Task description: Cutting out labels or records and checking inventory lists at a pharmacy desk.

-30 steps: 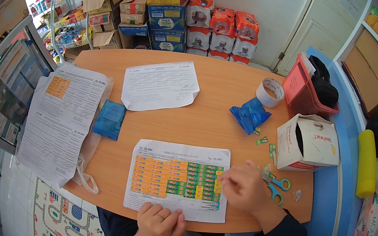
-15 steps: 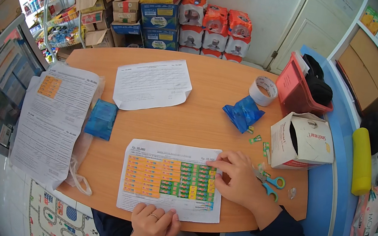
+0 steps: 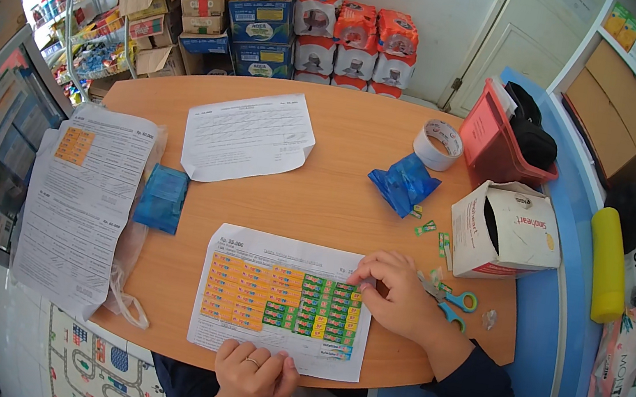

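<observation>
Risk: I see right hand (image 3: 394, 294) fingertips pinching sheet (image 3: 281, 301) edge; scissors (image 3: 448, 298) just beside could snag, tearing it.

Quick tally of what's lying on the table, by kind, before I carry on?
Paper sheets: 3
Blue packets: 2
Tape rolls: 1
Scissors: 1
White boxes: 1
Red baskets: 1
Total: 9
</observation>
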